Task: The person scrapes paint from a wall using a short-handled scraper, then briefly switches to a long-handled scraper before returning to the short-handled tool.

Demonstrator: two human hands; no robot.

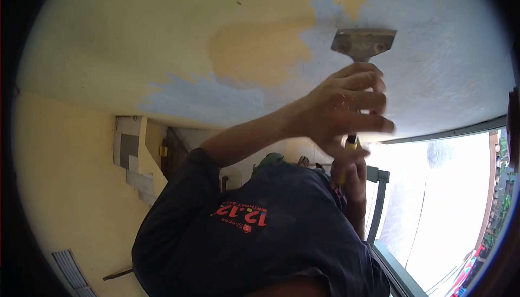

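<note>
A wide metal scraper (364, 42) lies with its blade against the patchy painted surface (260, 48), at the upper right. My left hand (349, 105) is wrapped loosely round the upper part of its handle, with the fingers curled and a little blurred. Lower down, my right hand (352, 175) grips the handle near its end, partly covered by my left hand. Yellow paint, orange patches and bare bluish areas show on the surface, and the blade rests on a bluish one.
A bright opening (433, 188) with a dark green frame (379, 205) is at the right. To the left are a yellow wall (59, 178), a stepped structure (132, 156) and a louvred vent (73, 272). Something green shows behind my shoulder.
</note>
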